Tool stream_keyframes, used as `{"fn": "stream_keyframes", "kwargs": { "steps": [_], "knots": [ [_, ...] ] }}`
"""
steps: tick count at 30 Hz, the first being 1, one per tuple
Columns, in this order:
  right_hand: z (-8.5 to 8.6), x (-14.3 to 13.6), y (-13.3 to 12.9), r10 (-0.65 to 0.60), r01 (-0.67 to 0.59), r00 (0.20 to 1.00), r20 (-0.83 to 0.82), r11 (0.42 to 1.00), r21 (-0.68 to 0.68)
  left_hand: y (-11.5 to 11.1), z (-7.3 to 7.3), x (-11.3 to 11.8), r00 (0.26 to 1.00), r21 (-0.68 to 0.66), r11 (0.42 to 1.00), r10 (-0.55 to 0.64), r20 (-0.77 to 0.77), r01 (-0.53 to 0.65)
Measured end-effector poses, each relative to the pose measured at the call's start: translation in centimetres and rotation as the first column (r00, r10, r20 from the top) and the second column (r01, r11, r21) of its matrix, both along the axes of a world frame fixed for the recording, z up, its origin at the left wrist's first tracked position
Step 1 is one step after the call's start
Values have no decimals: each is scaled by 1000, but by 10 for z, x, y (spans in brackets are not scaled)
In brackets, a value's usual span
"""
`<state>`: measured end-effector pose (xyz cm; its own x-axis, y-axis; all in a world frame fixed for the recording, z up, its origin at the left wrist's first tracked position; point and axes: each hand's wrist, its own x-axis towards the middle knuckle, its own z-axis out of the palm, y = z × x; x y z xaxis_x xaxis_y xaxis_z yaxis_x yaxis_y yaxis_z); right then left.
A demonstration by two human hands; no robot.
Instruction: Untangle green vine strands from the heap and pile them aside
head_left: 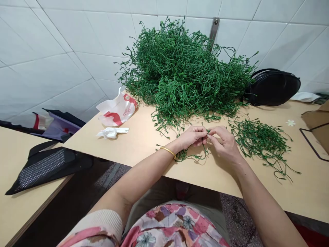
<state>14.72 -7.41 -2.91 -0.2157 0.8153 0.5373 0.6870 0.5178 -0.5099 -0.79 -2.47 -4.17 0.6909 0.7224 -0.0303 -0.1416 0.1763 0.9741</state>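
My left hand point(194, 136) and my right hand point(224, 142) meet over the front part of the table, fingertips almost touching. Both are closed in a pinch on a thin green artificial stem point(205, 148), part of which hangs down between them. A few more green stems point(183, 156) lie beneath my left wrist. Behind my hands rises a large tangled heap of green artificial stems point(185, 72) with small budded tips. To the right of my right hand spreads a smaller pile of similar stems point(262, 137).
On the table point(144, 151), a white-and-red plastic bag point(119, 111) and a crumpled white wrapper point(112, 132) lie left. A black bag point(273, 87), a white flower piece point(290, 122) and a brown paper bag point(317, 125) are right. Black mesh material point(46, 168) lies on another table.
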Motion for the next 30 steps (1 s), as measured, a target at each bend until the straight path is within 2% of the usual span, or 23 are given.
{"fn": "stream_keyframes", "kwargs": {
  "steps": [4, 7, 9, 11, 14, 17, 20, 23, 26, 30],
  "knots": [
    [-4, -3, -1, -68, 45, 989, -133, 984, -173, 1, -3, 2, 1000, 39, 999, 10, -18, -9],
    [-6, -6, -1, -88, 5, 964, -252, 950, -312, 3, -6, 3, 997, 111, 993, 42, -66, -35],
    [-9, -6, 0, -112, 6, 955, -276, 933, -360, 3, -8, 4, 993, 167, 985, 63, -96, -46],
    [-12, -6, 2, -166, 74, 958, -232, 930, -360, 3, -9, 5, 991, 212, 976, 73, -110, -49],
    [-16, -7, 5, -242, 208, 966, -95, 938, -277, 1, -7, 7, 990, 223, 972, 97, -101, -72],
    [-17, -9, 5, -303, 316, 943, 139, 945, -86, 0, -5, 9, 986, 124, 982, 153, -66, -144],
    [-16, -11, 1, -399, 337, 809, 431, 917, 214, -1, -2, 10, 981, -30, 981, 192, -32, -193],
    [-14, -13, -2, -449, 240, 675, 586, 884, 400, -1, -1, 9, 974, -98, 969, 226, -30, -228],
    [-12, -15, -4, -471, 192, 631, 616, 865, 465, -1, -3, 10, 962, -124, 954, 271, -45, -274],
    [-11, -20, -2, -446, 194, 640, 626, 881, 431, -1, -8, 13, 928, -77, 925, 373, 1, -371]
  ]
}}
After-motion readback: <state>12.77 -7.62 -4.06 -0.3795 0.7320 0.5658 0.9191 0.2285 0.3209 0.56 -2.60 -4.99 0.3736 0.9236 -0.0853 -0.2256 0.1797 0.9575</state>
